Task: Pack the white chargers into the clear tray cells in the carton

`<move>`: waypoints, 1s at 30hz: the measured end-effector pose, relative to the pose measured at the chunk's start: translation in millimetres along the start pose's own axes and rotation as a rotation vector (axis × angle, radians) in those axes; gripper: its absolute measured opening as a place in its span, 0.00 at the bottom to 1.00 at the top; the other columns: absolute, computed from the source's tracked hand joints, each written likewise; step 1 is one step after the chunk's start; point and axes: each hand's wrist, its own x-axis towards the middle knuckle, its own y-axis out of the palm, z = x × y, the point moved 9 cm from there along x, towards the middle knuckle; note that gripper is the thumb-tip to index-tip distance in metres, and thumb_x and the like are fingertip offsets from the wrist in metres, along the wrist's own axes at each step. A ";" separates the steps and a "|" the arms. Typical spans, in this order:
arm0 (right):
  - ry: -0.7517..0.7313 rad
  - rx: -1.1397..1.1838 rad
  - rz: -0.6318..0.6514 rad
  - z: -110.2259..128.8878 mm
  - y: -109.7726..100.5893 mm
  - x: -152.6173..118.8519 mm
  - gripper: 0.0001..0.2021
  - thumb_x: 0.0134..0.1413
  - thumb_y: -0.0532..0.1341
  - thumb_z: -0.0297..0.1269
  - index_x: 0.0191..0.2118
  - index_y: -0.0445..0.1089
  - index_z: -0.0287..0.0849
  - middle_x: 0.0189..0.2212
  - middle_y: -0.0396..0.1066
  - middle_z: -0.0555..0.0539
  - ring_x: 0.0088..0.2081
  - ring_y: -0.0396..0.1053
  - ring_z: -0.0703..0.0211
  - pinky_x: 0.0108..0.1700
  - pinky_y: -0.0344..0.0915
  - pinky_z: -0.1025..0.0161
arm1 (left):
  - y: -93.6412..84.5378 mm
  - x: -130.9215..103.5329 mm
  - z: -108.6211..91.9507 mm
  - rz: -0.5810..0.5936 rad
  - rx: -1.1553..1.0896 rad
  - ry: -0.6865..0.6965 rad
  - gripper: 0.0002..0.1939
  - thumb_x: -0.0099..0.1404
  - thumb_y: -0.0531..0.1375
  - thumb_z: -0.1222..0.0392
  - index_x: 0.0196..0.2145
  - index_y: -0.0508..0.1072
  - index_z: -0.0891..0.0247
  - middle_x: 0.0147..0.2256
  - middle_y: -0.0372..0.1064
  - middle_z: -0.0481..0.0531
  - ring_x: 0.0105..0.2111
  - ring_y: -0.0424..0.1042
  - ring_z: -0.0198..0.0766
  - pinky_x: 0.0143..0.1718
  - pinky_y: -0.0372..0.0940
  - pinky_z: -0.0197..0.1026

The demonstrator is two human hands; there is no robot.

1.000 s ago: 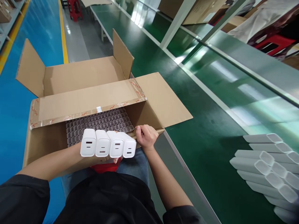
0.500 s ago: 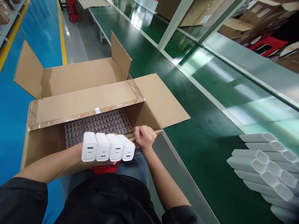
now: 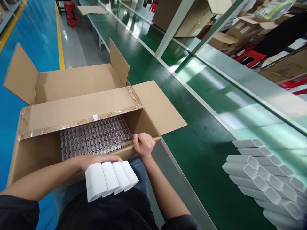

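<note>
Several white rectangular tubes [image 3: 109, 179] lie side by side in my left hand [image 3: 100, 158], in front of the open cardboard box [image 3: 35, 153]. Their long smooth sides face up, and most of that hand's fingers are hidden behind them. At the box's near right edge is my right hand [image 3: 145, 145], its fingers curled closed; whether they pinch the rim or something small cannot be made out. Inside the box, tightly packed rows of hollow tubes [image 3: 96, 137] show their open ends. More white tubes [image 3: 263, 179] are stacked on the green table at the right.
The box's right flap [image 3: 158, 105] extends over the green table [image 3: 192, 159]. A second open carton [image 3: 79, 80] stands behind the box. Metal posts [image 3: 174, 28] rise from the table. Red stools [image 3: 71, 14] and a person's dark sleeve or clothing [image 3: 283, 35] are farther off.
The tubes in my left hand have tipped, so their long sides show instead of their slotted ends, and they are lower. The view has shifted slightly right. My right hand remains at the box edge.
</note>
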 end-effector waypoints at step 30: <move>0.016 0.010 0.040 -4.1 3.1 -5.5 0.12 0.61 0.56 0.26 0.26 0.64 0.43 0.17 0.64 0.52 0.20 0.59 0.64 0.28 0.53 0.61 | 30.2 1.8 22.5 0.289 0.174 -0.109 0.37 0.42 0.69 0.56 0.51 0.64 0.60 0.44 0.71 0.52 0.40 0.70 0.44 0.42 0.66 0.41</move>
